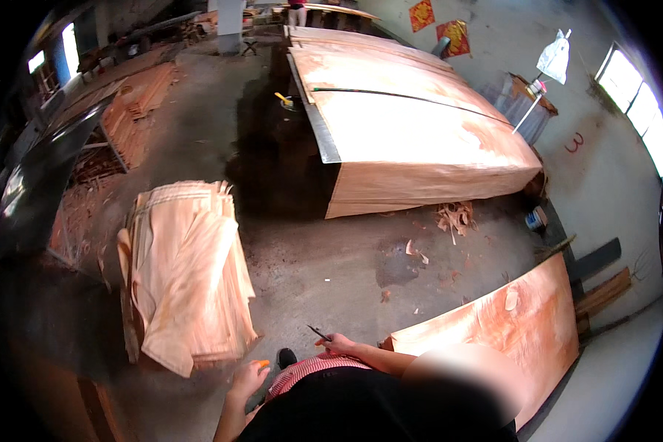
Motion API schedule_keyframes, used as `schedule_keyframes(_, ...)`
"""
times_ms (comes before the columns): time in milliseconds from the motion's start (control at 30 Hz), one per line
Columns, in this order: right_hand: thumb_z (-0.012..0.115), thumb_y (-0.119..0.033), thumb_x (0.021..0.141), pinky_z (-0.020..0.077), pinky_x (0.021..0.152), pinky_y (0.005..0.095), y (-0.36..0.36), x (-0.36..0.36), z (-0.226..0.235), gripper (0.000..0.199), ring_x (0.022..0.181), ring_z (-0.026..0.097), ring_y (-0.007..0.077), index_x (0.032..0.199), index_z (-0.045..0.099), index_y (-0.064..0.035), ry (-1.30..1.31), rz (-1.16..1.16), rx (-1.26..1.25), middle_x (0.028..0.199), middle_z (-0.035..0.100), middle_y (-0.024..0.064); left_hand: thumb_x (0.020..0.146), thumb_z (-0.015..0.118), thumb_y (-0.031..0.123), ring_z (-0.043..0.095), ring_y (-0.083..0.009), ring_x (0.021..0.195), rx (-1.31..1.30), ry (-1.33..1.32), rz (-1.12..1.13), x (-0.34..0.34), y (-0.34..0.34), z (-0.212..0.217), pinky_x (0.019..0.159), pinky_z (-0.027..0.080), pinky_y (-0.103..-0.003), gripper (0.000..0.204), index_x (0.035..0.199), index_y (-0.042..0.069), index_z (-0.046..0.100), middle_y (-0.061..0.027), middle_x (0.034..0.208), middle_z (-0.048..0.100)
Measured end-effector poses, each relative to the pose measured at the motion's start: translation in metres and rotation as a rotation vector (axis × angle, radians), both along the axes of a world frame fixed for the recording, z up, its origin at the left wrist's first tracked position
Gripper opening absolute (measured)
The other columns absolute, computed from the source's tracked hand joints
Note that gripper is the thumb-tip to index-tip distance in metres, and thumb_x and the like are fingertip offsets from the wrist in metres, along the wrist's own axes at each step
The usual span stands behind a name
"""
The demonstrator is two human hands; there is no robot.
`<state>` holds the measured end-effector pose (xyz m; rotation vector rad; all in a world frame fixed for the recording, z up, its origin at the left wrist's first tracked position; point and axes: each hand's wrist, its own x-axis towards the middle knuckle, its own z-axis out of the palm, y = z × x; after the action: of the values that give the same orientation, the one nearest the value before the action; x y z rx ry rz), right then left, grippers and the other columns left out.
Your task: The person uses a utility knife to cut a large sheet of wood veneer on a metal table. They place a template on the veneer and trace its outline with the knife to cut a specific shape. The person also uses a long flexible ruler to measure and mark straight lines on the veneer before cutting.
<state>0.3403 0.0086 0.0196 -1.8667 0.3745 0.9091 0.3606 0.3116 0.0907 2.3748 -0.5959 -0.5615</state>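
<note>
Low in the head view, my right hand [339,344] is closed around a slim dark pointed tool [317,333]; its exact kind is too small to make out. A bit of orange shows by those fingers. My left hand [249,380] is lower and to the left, fingers curled, with a small orange piece [264,364] at the fingertips. Whether that piece is held or worn on a finger, I cannot tell. Ahead of the left hand lies a stack of thin wood veneer sheets [191,280], uneven at its edges. Neither hand touches it.
A long, high stack of veneer sheets [420,125] stands ahead, crossed by a dark strip [412,96]. Another veneer sheet pile [508,317] is close on my right. Veneer scraps [455,217] litter the concrete floor [309,258]. Far back, a person [297,15] stands.
</note>
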Motion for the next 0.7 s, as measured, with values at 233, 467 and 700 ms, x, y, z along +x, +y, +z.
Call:
schedule_keyframes(233, 0.043, -0.018, 0.081, 0.0438, 0.06, 0.029, -0.05, 0.1, 0.038, 0.024, 0.064, 0.055, 0.0145, 0.102, 0.054, -0.0102, -0.187, 0.007, 0.003, 0.073, 0.058, 0.0066, 0.075, 0.052, 0.026, 0.056, -0.0266, 0.079, -0.009, -0.091, -0.184, 0.153, -0.08, 0.025, 0.068, 0.044, -0.033, 0.026, 0.092, 0.008, 0.059, -0.0108, 0.088, 0.058)
schedule_keyframes(467, 0.048, -0.012, 0.075, 0.0445, 0.065, 0.029, -0.178, 0.236, -0.014, 0.024, 0.069, 0.058, 0.0176, 0.098, 0.057, -0.0119, -0.264, -0.11, -0.097, 0.076, 0.06, 0.0098, 0.074, 0.052, 0.029, 0.055, -0.0258, 0.083, 0.142, -0.045, -0.239, 0.275, -0.174, 0.003, 0.072, 0.044, -0.033, 0.029, 0.094, 0.008, 0.058, -0.0108, 0.091, 0.057)
schedule_keyframes(700, 0.045, -0.015, 0.076, 0.0442, 0.064, 0.0295, -0.293, 0.377, 0.027, 0.022, 0.066, 0.059, 0.0178, 0.095, 0.056, -0.0107, -0.221, -0.174, -0.167, 0.067, 0.061, 0.0067, 0.074, 0.053, 0.03, 0.054, -0.0282, 0.087, 0.341, 0.144, -0.291, 0.394, -0.275, 0.038, 0.074, 0.043, -0.035, 0.031, 0.095, 0.008, 0.058, -0.0135, 0.093, 0.056)
